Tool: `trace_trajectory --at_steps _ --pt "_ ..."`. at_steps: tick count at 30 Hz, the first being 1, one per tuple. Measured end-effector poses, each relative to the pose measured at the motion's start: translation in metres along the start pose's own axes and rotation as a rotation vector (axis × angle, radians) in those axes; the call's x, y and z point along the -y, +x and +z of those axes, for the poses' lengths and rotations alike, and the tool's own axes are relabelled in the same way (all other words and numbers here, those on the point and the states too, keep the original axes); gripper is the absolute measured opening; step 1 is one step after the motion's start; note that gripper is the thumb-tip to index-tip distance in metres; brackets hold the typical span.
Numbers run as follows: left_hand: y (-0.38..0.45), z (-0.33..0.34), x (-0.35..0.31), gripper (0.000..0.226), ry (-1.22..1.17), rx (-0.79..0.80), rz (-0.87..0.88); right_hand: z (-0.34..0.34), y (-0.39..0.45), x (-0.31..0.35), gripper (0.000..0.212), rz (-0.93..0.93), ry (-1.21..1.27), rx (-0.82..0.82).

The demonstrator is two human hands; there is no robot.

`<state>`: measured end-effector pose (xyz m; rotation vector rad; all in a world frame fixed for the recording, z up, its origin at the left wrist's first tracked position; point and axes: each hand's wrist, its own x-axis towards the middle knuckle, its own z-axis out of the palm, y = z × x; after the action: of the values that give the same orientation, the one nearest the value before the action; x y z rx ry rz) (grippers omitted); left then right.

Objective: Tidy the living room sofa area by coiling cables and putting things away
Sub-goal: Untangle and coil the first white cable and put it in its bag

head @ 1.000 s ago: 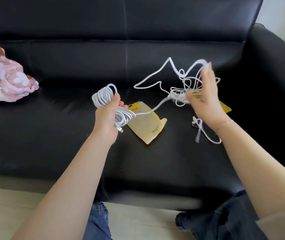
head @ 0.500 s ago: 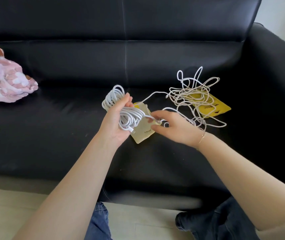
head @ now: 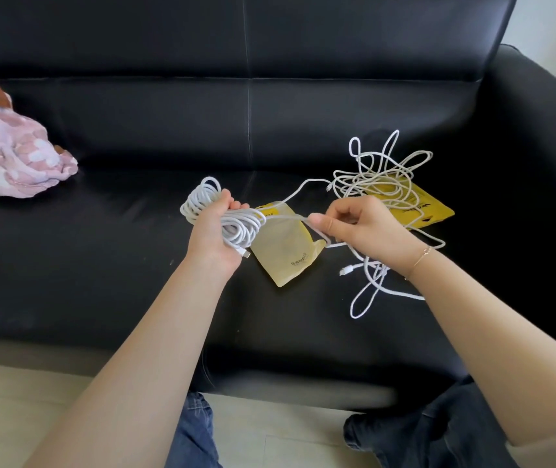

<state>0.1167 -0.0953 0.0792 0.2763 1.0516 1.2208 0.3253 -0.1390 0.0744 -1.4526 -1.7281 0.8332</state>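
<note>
The white cable coil (head: pixel 222 217) sits gripped in the left hand (head: pixel 214 238) above the black sofa (head: pixel 107 251) seat, its free strand pinched by the right hand (head: pixel 367 228) beside a loose cable tangle (head: pixel 381 177), pale floor (head: pixel 9 403) lying past the seat's front edge.

pink blanket (head: pixel 9 153) (crumpled), tiled floor (head: pixel 16 400)

hands 2 (head: pixel 214 231) (head: pixel 367 228) | yellow pouches 2 (head: pixel 286 251) (head: pixel 431 211) | pink blanket 1 (head: pixel 9 157) | sofa 1 (head: pixel 101 231)
</note>
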Motion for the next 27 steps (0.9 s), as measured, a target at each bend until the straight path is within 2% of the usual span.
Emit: trace_trajectory --at_steps 4,7,8,10,12,16,20,23,27 --pt "0.007 -0.005 0.002 0.015 0.162 -0.092 0.079 0.0 -0.003 0.008 0.052 0.095 0.078 0.156" --pt "0.012 -0.009 -0.001 0.012 0.412 -0.156 0.328 -0.01 -0.002 0.007 0.049 0.151 0.23 0.162" --pt "0.012 -0.009 -0.002 0.01 0.502 -0.154 0.43 -0.013 -0.002 0.006 0.043 0.166 0.201 0.169" --pt "0.01 -0.01 -0.002 0.008 0.678 -0.138 0.596 -0.019 -0.001 0.002 0.032 0.17 -0.042 0.16" --pt "0.01 -0.012 -0.002 0.007 0.81 -0.101 0.651 -0.022 0.0 -0.005 0.025 0.151 -0.317 0.143" --pt "0.005 -0.01 -0.003 0.013 0.905 0.102 0.458 -0.018 -0.002 -0.01 0.022 0.119 -0.408 0.174" --pt "0.005 -0.008 -0.001 0.028 0.929 0.33 0.293 -0.012 -0.003 -0.005 0.022 -0.05 -0.252 0.158" --pt "0.001 -0.007 0.002 0.049 0.912 0.461 0.218 -0.013 -0.005 0.004 0.024 -0.077 -0.119 0.144" --pt "-0.003 -0.005 0.007 0.04 0.855 0.547 0.2 -0.014 -0.006 0.01 0.027 -0.063 0.011 0.136"
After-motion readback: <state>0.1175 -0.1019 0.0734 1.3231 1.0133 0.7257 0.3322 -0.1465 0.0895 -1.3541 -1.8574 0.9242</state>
